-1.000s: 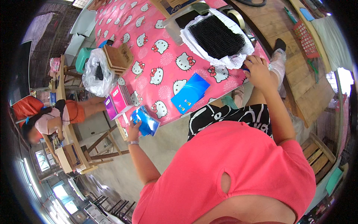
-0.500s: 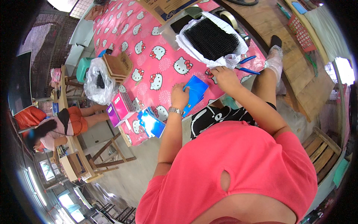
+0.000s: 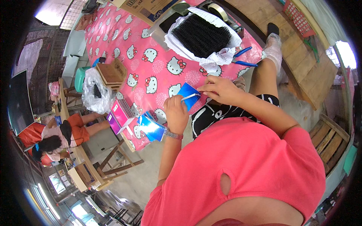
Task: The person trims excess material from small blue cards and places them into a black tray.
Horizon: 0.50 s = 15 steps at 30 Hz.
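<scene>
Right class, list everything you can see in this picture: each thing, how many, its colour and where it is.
tablecloth: one, pink with white cartoon cats, covering the table
small blue booklet: one, blue, table edge, under both hands
white strip: one, pinched between the hands
spiral notebooks: a few, blue, left of the left hand
pink books: a small stack, table edge
black mesh bundle: one, on white plastic wrap
pliers: blue handles, count unclear, beside the bundle
clear bag: one, table's left edge
seated person: one, orange and pink clothes, far left
left hand: on the booklet
right hand: holding the strip
</scene>
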### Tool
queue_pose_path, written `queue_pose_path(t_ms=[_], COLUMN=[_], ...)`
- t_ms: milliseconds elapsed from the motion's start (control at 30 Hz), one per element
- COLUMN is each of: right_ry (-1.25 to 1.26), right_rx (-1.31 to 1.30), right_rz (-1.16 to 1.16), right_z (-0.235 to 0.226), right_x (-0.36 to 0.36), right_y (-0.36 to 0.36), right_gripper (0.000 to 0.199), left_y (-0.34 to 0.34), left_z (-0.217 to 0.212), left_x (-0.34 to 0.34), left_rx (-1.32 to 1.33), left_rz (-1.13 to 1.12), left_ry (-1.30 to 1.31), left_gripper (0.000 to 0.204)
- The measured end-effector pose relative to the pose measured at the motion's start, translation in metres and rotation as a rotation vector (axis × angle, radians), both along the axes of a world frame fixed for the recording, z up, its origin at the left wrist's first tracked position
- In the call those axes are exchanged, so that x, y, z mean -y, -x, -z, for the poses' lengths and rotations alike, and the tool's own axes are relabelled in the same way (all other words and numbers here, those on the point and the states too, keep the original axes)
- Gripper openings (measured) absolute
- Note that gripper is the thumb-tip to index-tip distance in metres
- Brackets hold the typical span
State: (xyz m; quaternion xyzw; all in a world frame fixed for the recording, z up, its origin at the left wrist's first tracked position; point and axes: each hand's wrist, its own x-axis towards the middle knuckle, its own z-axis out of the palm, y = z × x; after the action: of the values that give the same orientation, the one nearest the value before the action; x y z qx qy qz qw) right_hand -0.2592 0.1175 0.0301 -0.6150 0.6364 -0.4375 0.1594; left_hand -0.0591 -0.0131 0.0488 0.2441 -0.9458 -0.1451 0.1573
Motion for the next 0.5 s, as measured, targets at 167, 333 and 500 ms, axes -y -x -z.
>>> queue_pose_path(t_ms=[167, 333, 500], right_ry=[0.052, 0.083, -0.292], right_rx=[-0.010, -0.099, 0.278], right_rz=[0.071, -0.047, -0.086], right_z=[0.002, 0.005, 0.004], right_x=[0.006, 0.004, 0.004], right_y=[-0.002, 0.000, -0.001], right_gripper=[0.026, 0.024, 0.027], left_y=[0.008, 0.003, 0.018], left_z=[0.005, 0.012, 0.010], left_x=[-0.011, -0.010, -0.019], left_rx=[-0.052, -0.036, -0.075], left_rz=[-0.010, -0.015, 0.009], left_ry=[0.081, 0.093, 0.084], left_gripper=[0.021, 0.025, 0.023])
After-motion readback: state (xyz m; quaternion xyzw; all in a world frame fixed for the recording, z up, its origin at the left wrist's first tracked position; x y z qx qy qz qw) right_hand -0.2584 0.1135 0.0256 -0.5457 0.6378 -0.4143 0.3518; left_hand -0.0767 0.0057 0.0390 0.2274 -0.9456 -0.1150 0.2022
